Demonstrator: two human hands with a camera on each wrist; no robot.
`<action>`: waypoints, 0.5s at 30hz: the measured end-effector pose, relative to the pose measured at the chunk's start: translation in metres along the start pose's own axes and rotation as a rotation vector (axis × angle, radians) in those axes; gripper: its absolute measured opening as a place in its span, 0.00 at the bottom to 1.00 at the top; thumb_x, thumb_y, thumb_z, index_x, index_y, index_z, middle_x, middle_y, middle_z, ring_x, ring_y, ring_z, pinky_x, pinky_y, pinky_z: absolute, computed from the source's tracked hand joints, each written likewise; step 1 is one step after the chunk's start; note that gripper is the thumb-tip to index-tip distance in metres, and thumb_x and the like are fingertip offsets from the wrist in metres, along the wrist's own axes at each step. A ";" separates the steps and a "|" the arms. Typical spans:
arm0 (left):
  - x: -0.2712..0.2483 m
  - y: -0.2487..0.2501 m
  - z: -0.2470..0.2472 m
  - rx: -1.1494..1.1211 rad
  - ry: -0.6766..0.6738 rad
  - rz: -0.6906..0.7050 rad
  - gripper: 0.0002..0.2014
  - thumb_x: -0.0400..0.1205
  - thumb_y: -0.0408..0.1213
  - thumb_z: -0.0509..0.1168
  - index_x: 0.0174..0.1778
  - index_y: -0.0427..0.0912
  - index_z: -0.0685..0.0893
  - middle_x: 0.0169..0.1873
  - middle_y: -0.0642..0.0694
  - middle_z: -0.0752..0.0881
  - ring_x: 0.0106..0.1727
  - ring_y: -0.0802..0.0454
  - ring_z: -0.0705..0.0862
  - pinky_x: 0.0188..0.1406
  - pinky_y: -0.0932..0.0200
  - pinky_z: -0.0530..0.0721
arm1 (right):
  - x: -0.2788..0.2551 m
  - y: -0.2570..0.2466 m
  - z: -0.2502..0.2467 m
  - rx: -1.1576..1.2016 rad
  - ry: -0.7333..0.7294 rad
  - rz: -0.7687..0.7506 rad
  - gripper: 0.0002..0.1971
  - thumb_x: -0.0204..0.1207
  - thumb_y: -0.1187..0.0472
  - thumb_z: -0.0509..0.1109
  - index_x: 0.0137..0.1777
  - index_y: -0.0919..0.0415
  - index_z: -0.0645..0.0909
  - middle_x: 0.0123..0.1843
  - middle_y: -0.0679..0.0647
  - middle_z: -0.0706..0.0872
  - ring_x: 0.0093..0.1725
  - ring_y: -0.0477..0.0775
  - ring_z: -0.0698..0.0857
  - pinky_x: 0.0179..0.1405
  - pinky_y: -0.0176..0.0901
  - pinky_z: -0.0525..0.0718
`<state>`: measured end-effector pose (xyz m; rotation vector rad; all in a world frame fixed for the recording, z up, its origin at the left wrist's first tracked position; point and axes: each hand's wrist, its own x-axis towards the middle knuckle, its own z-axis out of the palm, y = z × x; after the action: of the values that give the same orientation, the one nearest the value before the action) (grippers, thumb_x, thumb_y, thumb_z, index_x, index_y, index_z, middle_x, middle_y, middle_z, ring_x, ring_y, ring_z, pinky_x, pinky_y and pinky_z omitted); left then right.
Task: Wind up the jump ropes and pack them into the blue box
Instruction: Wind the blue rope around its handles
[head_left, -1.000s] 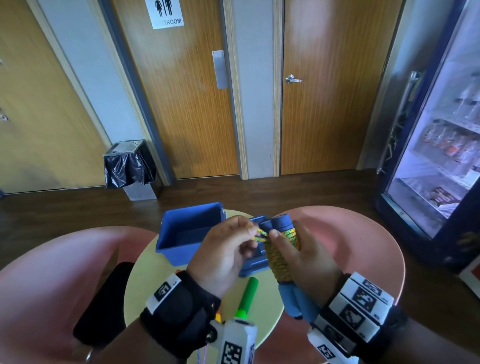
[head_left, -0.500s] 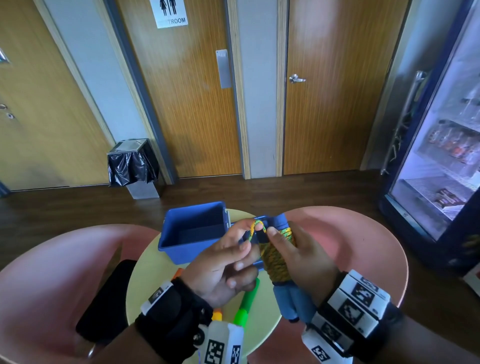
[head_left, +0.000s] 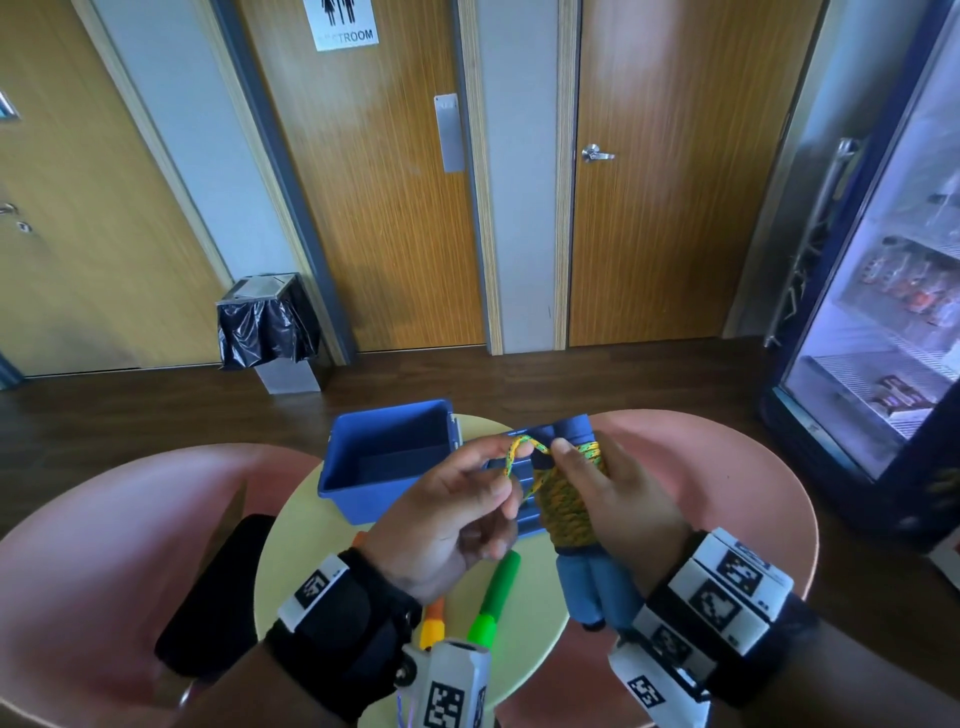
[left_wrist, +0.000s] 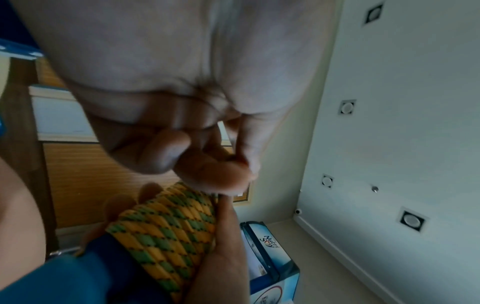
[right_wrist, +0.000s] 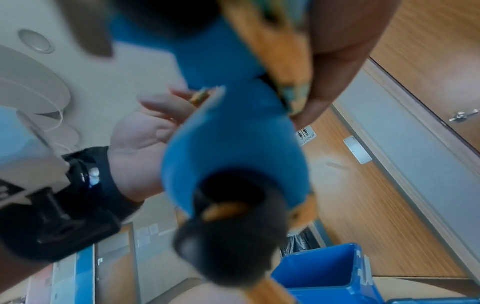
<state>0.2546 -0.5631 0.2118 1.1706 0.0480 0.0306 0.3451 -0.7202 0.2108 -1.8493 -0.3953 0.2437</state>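
My right hand (head_left: 618, 488) grips a jump rope bundle: two blue foam handles (head_left: 597, 587) with yellow-green rope (head_left: 569, 506) coiled round them, held upright above the table. My left hand (head_left: 467, 504) pinches a small loop of the rope's loose end (head_left: 522, 452) beside the top of the coil. The wrist views show the coil (left_wrist: 166, 232) and the blue handles (right_wrist: 233, 131) close up. The blue box (head_left: 389, 457) stands open and empty on the round yellow table (head_left: 306, 525), just behind my hands. A second jump rope with green (head_left: 496, 592) and orange (head_left: 432, 621) handles lies on the table under my left wrist.
Pink chairs (head_left: 104, 525) flank the small table, one with a black phone-like slab (head_left: 213, 587) on it. A blue lid (head_left: 524, 514) lies beside the box. A bin with a black bag (head_left: 267, 327) stands by the wooden doors; a drinks fridge (head_left: 883, 312) is at right.
The left hand has drawn the rope's end out into a visible loop at the top of the coil. The bundle stays in the right hand, held a little lower.
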 end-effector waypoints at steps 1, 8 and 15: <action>0.001 0.000 0.002 0.043 0.090 0.019 0.12 0.76 0.35 0.73 0.54 0.40 0.85 0.32 0.44 0.82 0.24 0.49 0.79 0.24 0.58 0.64 | 0.000 0.000 0.000 0.023 0.015 0.016 0.20 0.80 0.39 0.64 0.48 0.56 0.83 0.41 0.56 0.91 0.43 0.52 0.89 0.49 0.45 0.84; 0.008 -0.001 0.004 0.315 0.432 0.148 0.04 0.83 0.27 0.65 0.51 0.31 0.84 0.36 0.44 0.92 0.33 0.52 0.89 0.28 0.65 0.82 | -0.006 -0.004 0.002 0.231 0.025 0.151 0.18 0.78 0.40 0.68 0.42 0.56 0.85 0.38 0.62 0.91 0.40 0.64 0.91 0.48 0.67 0.89; 0.004 0.008 -0.007 0.586 0.405 0.234 0.08 0.85 0.30 0.64 0.42 0.30 0.84 0.31 0.42 0.89 0.29 0.52 0.86 0.28 0.63 0.81 | -0.016 -0.016 -0.001 0.543 -0.140 0.291 0.22 0.82 0.47 0.65 0.52 0.69 0.84 0.43 0.73 0.89 0.37 0.69 0.89 0.33 0.54 0.87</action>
<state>0.2582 -0.5536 0.2165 1.7356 0.2925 0.4879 0.3281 -0.7227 0.2253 -1.3502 -0.1305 0.6188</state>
